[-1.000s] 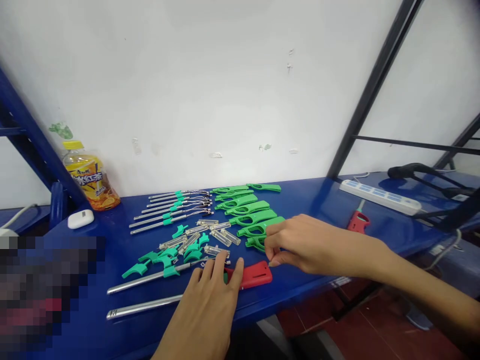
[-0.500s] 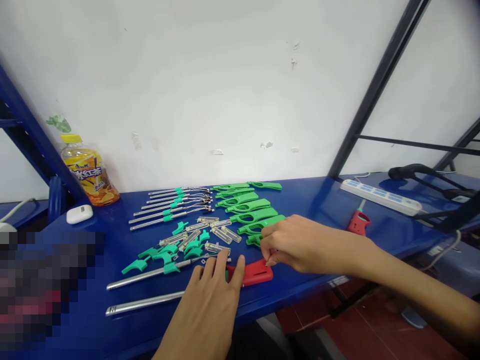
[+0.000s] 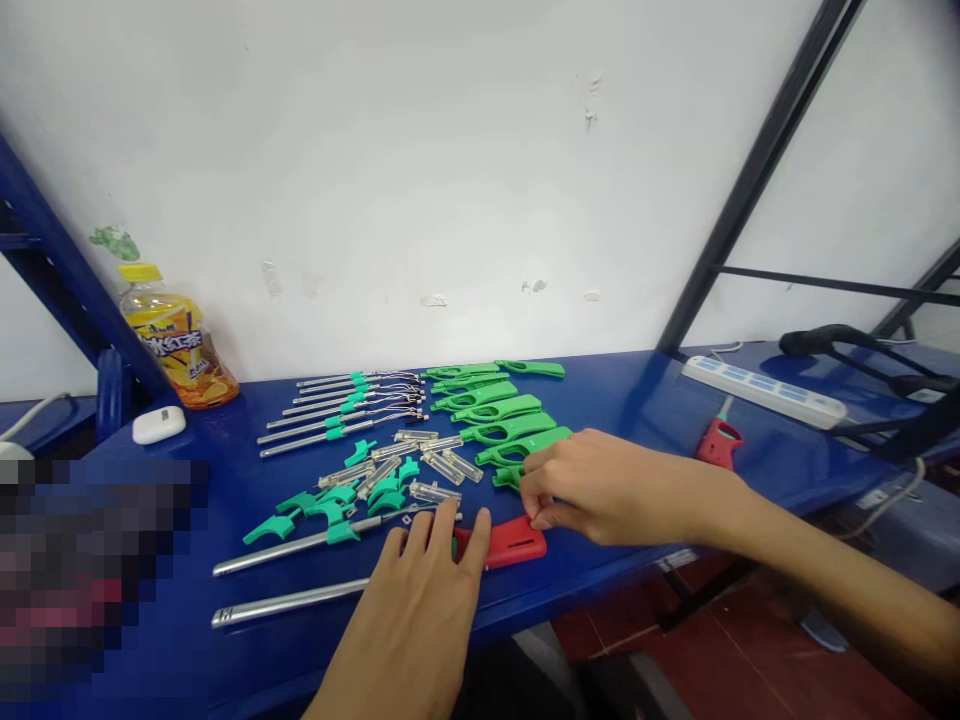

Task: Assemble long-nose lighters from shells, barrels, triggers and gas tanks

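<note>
A red-handled gas lighter (image 3: 516, 543) with a long metal tube (image 3: 292, 603) lies near the table's front edge. My left hand (image 3: 416, 585) holds it down, fingers bent over its trigger end and thumb across the red body. My right hand (image 3: 574, 490) is pinched closed at the handle's far right corner; whatever is between its fingertips is hidden. Just behind it, several green lighter handle shells (image 3: 510, 428) lie in a column. Clear fuel tanks (image 3: 435, 493) and teal triggers (image 3: 328, 512) are scattered beyond my left hand. A loose metal tube with a teal trigger (image 3: 285, 550) lies behind the lighter.
Several metal tubes with wires (image 3: 307, 440) lie in a row at the back. A drink bottle (image 3: 180, 345) and a white case (image 3: 159, 425) stand at left. Another red lighter (image 3: 720, 443) and a power strip (image 3: 765, 392) are at right, near a dark metal post (image 3: 750, 190).
Hardly anything differs. Both hands keep their places on the red lighter, and the view has shifted very slightly.
</note>
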`<action>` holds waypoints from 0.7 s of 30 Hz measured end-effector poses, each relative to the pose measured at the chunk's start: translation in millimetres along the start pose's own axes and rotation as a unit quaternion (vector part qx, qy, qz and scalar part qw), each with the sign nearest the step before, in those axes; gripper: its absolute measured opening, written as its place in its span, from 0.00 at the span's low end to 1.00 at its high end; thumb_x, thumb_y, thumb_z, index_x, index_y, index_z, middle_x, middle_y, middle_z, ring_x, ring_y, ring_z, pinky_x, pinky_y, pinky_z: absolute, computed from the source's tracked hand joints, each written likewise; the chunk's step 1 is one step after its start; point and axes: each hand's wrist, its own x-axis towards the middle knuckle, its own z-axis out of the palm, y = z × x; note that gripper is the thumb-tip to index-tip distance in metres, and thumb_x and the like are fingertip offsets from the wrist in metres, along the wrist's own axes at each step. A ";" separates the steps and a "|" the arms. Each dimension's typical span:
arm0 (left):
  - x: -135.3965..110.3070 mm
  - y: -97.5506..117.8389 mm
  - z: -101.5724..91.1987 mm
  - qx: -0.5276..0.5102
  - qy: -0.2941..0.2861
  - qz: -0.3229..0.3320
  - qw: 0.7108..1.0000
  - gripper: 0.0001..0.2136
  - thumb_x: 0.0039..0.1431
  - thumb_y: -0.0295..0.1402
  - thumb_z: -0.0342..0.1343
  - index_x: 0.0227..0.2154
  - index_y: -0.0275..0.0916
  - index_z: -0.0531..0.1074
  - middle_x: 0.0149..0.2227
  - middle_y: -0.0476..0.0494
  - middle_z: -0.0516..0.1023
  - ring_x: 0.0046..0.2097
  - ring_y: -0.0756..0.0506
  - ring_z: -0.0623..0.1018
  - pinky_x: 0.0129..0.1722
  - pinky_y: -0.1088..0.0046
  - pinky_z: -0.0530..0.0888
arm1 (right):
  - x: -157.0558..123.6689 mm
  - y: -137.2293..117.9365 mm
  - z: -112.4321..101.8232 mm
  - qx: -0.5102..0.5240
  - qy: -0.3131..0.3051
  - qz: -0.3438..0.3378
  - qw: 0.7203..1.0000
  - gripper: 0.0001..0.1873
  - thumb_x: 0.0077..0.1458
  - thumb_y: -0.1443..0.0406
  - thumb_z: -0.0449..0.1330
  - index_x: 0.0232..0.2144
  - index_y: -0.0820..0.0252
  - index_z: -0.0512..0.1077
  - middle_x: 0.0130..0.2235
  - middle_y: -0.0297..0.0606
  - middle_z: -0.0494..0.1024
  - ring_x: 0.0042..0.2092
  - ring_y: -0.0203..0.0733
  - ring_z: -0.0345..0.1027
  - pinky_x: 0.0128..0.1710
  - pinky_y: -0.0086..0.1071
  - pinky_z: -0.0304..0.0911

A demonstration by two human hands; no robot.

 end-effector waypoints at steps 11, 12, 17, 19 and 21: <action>0.2 0.5 3.2 -0.009 0.011 -0.004 1.000 0.37 0.62 0.29 0.56 0.75 0.41 0.59 0.71 0.23 0.67 0.66 0.24 0.74 0.58 0.42 0.77 | 1.9 1.5 2.2 0.003 0.001 0.009 1.000 0.05 0.67 0.67 0.66 0.37 0.55 0.81 0.35 0.33 0.85 0.38 0.43 0.77 0.33 0.34 0.54; -0.5 0.4 3.5 -0.008 0.016 -0.005 1.000 0.37 0.62 0.28 0.56 0.75 0.41 0.60 0.71 0.22 0.68 0.66 0.24 0.74 0.58 0.42 0.77 | 1.2 2.1 1.2 0.003 0.001 0.006 1.000 0.04 0.68 0.64 0.67 0.38 0.54 0.81 0.35 0.33 0.84 0.38 0.43 0.77 0.33 0.34 0.54; -5.1 -1.7 6.8 -0.016 0.049 -0.003 0.999 0.37 0.62 0.27 0.54 0.75 0.40 0.60 0.70 0.24 0.69 0.66 0.25 0.74 0.59 0.45 0.75 | -2.4 -0.3 -9.3 0.026 0.087 0.012 0.996 0.22 0.73 0.48 0.60 0.33 0.57 0.77 0.29 0.32 0.78 0.31 0.39 0.69 0.32 0.34 0.52; -6.2 -2.8 8.5 -0.025 0.057 -0.008 0.998 0.38 0.60 0.25 0.53 0.75 0.42 0.60 0.71 0.26 0.68 0.67 0.27 0.73 0.60 0.47 0.74 | -4.4 -5.8 -11.3 0.089 0.173 -0.007 0.981 0.28 0.77 0.49 0.53 0.28 0.58 0.72 0.27 0.31 0.73 0.28 0.37 0.64 0.32 0.34 0.52; -7.0 -3.5 9.6 -0.028 0.059 -0.014 0.998 0.40 0.58 0.24 0.54 0.75 0.43 0.59 0.72 0.28 0.67 0.67 0.28 0.72 0.61 0.48 0.74 | -6.6 -13.2 -9.3 0.190 0.255 -0.044 0.947 0.32 0.80 0.51 0.47 0.24 0.57 0.67 0.25 0.30 0.68 0.27 0.35 0.60 0.31 0.33 0.52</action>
